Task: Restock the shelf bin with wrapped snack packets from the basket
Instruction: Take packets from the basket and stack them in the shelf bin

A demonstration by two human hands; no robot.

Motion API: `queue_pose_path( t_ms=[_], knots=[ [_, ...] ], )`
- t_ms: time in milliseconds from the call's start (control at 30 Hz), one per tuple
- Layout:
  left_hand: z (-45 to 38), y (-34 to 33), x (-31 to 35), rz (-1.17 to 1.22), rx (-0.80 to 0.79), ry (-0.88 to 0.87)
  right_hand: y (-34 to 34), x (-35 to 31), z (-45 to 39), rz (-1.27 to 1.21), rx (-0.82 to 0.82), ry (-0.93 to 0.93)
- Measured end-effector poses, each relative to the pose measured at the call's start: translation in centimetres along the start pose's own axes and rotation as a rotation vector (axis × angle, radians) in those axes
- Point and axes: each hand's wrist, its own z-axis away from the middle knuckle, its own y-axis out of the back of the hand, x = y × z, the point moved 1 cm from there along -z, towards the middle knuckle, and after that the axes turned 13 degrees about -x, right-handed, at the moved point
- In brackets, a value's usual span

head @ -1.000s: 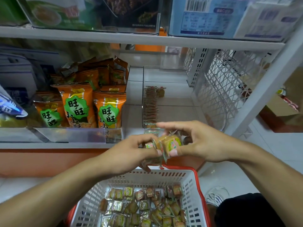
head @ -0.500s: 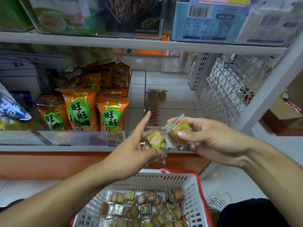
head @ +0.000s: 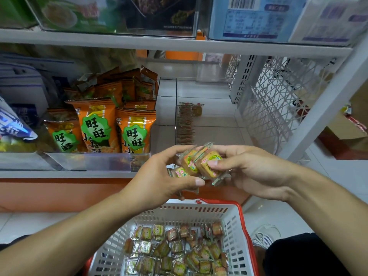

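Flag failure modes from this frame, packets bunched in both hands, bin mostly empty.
1. Several wrapped packets are pinched loosely between the left hand and right hand; one sits low by the left thumb and could slip from the grip, likely into the basket or onto the floor.
2. The clear bin holds one narrow upright row against its left wall; dropping a bunch in could topple it.
3. The orange snack bags sit next door; misplacement is possible.

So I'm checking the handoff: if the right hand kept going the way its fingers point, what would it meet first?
Likely the left hand, just across the snack packets both hold; depth is unclear.
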Motion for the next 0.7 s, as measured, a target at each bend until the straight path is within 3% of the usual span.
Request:
queue_pose_path(
  t_ms=[167,333,433,600,700],
  knots=[
    [0.3,0.2,0.5,0.056,-0.086,0.089,0.4,-0.5,0.3,0.053,0.015,0.022],
    [0.8,1.0,0.5,0.154,-0.437,0.247,0.8,-0.8,1.2,0.235,-0.107,-0.108],
    [0.7,0.4,0.2,0.165,-0.529,0.287,1.1,-0.7,1.5,0.335,-0.181,-0.202],
    [0.5,-0.3,-0.2,0.149,-0.554,0.295,1.0,-0.8,1.2,0.414,-0.169,-0.173],
    [0.4,-0.2,-0.3,0.202,-0.456,0.270,1.8,-0.9,1.1,0.381,-0.029,-0.085]
  ],
)
